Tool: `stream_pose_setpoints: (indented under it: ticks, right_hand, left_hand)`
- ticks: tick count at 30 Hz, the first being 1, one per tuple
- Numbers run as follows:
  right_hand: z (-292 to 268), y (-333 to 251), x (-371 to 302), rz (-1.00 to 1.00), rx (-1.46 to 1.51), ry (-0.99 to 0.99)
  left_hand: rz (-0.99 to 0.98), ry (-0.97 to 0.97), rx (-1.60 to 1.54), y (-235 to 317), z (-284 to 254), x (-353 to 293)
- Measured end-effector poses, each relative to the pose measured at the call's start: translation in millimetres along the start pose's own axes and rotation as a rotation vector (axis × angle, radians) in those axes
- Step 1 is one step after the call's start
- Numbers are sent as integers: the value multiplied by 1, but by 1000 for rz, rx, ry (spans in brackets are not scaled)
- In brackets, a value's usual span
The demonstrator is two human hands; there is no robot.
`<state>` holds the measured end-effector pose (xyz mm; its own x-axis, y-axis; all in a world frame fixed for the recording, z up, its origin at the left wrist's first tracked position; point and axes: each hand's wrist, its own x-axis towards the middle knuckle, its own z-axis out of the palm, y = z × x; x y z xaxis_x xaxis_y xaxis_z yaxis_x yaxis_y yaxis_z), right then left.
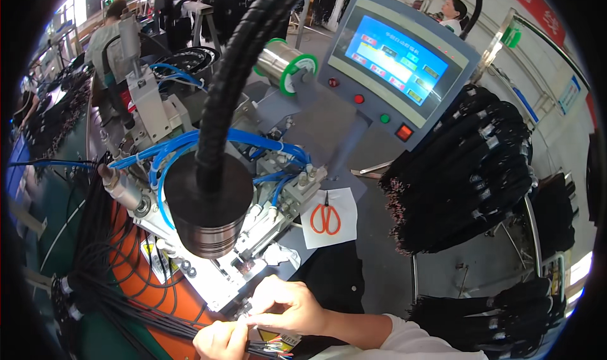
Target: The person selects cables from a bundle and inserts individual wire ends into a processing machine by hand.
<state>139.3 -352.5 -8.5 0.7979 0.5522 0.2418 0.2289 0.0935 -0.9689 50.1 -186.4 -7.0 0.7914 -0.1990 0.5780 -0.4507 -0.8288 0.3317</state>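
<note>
My left hand (218,341) is closed at the bottom of the view, around a bundle of thin black cables (161,319). Stripped coloured wire ends (273,346) stick out to the right of it. My right hand (288,306) is pinched, its fingertips meeting those of the left at the front of the machine's bright metal fixture (218,290). What the right fingertips hold is too small and hidden to make out. Just above both hands stands a dark cylindrical head (208,202) on a thick black flexible hose (221,94).
Orange-handled scissors (325,219) lie on white paper right of the fixture. Behind are blue air tubes (234,137), a solder wire spool (284,66) and a tilted control screen (398,60). Black cable bundles (465,170) hang on a rack at right. Other people are in the background.
</note>
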Motion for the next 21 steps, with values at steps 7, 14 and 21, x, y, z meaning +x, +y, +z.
stream_pose_setpoints:
  ticks: [7,14,21]
  right_hand:
    - [2,-6,1,-422,-617,54]
    - [-12,3,-2,274,213,-204]
    - [-6,16,-5,-43,-267,1]
  left_hand:
    - [86,-6,79,-7,-4,3]
    - [77,36,148,-7,3,-1]
    - [44,-32,195,-3,5,1]
